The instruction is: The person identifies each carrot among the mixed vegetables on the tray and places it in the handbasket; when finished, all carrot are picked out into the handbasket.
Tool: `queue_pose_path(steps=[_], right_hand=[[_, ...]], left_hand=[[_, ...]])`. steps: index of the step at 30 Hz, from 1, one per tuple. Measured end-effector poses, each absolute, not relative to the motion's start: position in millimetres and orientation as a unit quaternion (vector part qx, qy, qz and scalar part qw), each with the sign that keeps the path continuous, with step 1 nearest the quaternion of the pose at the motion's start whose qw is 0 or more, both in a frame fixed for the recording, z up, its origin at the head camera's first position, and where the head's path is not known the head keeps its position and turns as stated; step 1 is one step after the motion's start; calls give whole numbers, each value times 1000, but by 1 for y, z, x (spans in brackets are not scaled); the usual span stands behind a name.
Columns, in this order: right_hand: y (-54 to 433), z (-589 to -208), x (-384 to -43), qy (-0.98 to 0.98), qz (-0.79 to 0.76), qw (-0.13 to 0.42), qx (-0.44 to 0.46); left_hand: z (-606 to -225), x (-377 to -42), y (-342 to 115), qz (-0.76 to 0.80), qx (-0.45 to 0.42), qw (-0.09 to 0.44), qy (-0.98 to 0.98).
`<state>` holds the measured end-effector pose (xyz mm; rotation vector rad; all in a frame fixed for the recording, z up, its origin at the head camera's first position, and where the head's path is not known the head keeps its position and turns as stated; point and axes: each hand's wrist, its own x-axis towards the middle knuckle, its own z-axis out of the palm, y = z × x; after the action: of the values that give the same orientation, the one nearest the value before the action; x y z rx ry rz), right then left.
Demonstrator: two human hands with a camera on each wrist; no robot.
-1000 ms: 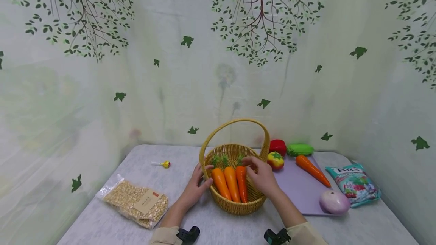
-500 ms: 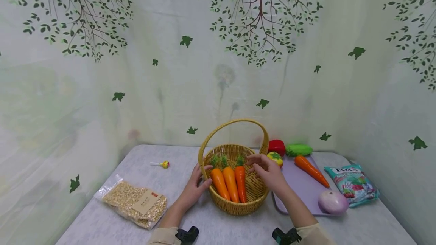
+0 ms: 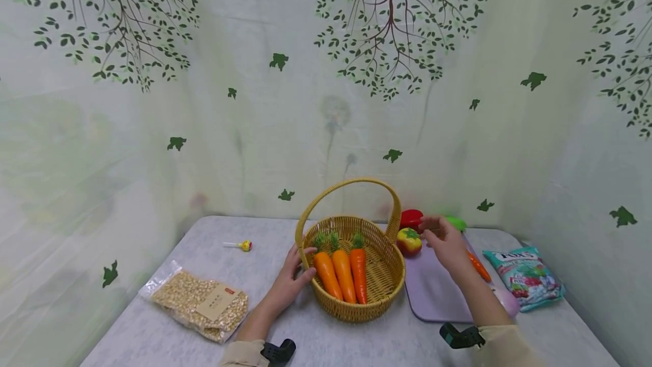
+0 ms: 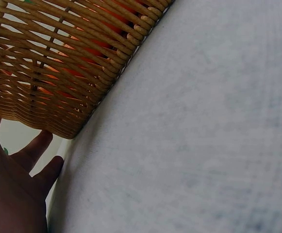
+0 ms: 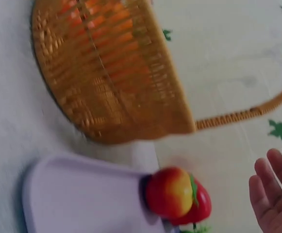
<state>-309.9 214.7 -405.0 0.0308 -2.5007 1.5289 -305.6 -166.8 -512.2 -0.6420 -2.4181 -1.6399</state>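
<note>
My left hand [image 3: 290, 279] holds the left side of a wicker basket [image 3: 359, 313] by its rim near the handle's foot. In the left wrist view, spread fingers [image 4: 43, 174] lie against or close to the woven wall [image 4: 58, 63]; some fingers are out of sight. Three orange carrots [image 3: 343, 276] with green tops lie side by side in the basket. My right hand [image 3: 448, 245], fingers loosely bent and holding nothing, is above the purple tray [image 3: 433, 299]. Close to its fingertips is a red-and-yellow apple-like fruit [image 3: 409, 241], with a red pepper [image 3: 410, 218] behind.
Partly hidden by my right arm are a green vegetable [image 3: 457, 222], another carrot [image 3: 480, 268] and a purple onion [image 3: 508, 301]. A teal candy bag [image 3: 527, 277] lies right of the tray. To the left are a lollipop [image 3: 244, 245] and a bag of grains [image 3: 198, 302].
My right hand has left the rightmost carrot in the basket and moved right, over the tray. The left hand and the basket have stayed in place.
</note>
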Motion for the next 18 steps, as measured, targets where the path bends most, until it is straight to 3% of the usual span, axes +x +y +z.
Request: queue_pose_path(steps=[18], right_hand=[[279, -409, -328, -856, 512, 54, -34]], left_hand=[[-512, -305, -165, -540, -204, 70, -813]])
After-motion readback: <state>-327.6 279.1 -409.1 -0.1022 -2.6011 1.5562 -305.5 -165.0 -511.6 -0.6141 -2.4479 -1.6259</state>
